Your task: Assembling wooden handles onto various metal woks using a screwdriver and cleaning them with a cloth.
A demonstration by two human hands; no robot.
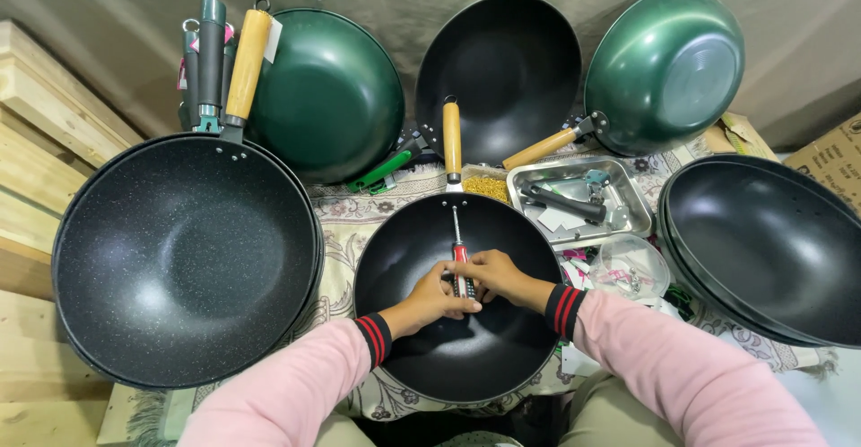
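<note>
We were fastening the wooden handle [452, 138] onto the black wok [457, 299]. Over its middle, our left hand [433, 296] and right hand [495, 275] both gripped the screwdriver [460, 259]; next it probably needed steady turning.

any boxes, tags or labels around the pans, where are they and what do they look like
Cardboard box: far right edge, brown, partly cut off.
Second cardboard box: behind the upturned green wok, tan, mostly hidden.
Paper tag: on the upper-left green wok by the wooden handle, small, white, rectangular.
No screens or signs.
</note>
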